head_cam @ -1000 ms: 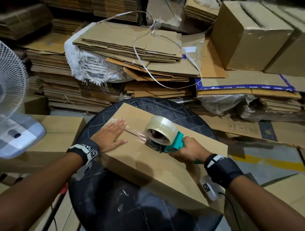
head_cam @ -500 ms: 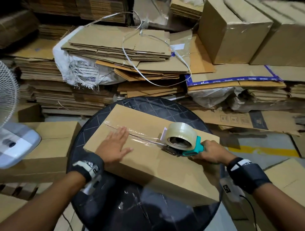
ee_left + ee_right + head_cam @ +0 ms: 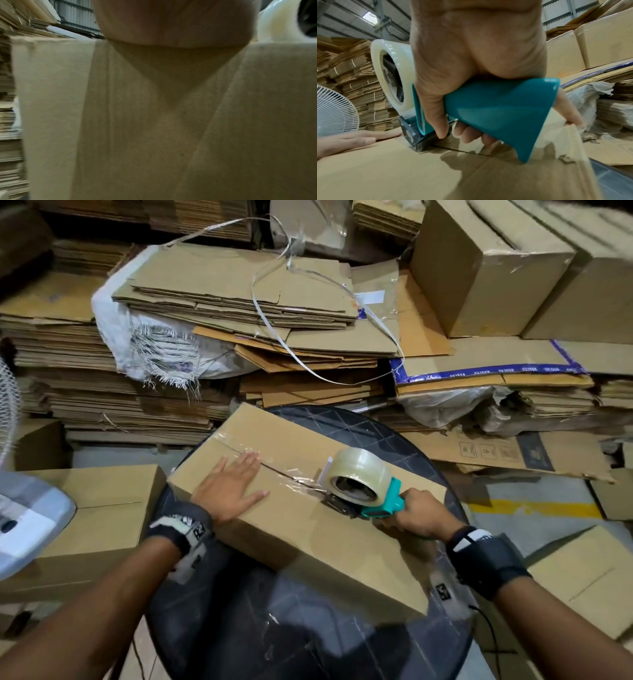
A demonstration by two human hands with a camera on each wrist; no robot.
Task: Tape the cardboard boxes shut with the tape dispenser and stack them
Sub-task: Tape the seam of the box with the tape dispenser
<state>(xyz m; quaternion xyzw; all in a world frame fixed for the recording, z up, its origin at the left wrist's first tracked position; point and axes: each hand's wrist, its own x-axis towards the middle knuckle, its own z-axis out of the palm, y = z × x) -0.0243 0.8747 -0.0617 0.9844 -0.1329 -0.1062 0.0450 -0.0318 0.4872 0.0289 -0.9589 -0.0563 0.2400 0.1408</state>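
Note:
A long brown cardboard box [image 3: 308,529] lies on a round black table [image 3: 376,436]. Clear tape runs along its top seam from the far left corner to the teal tape dispenser [image 3: 376,501], whose clear roll [image 3: 359,474] stands up. My right hand [image 3: 416,510] grips the dispenser's handle [image 3: 496,108] near the box's right end, with the dispenser's front pressed on the seam. My left hand [image 3: 233,487] lies flat with straight fingers on the box top beside the taped seam. In the left wrist view the palm [image 3: 171,23] rests on the box [image 3: 154,121].
Stacks of flattened cardboard [image 3: 222,296] fill the back. Assembled boxes [image 3: 486,265] stand at the back right. Another closed box [image 3: 102,518] sits low at left beside a white fan [image 3: 20,515]. A further box [image 3: 596,580] lies at the lower right.
The right hand has drawn the dispenser rightward along the seam, leaving more tape laid. The left hand has stayed flat on the box top.

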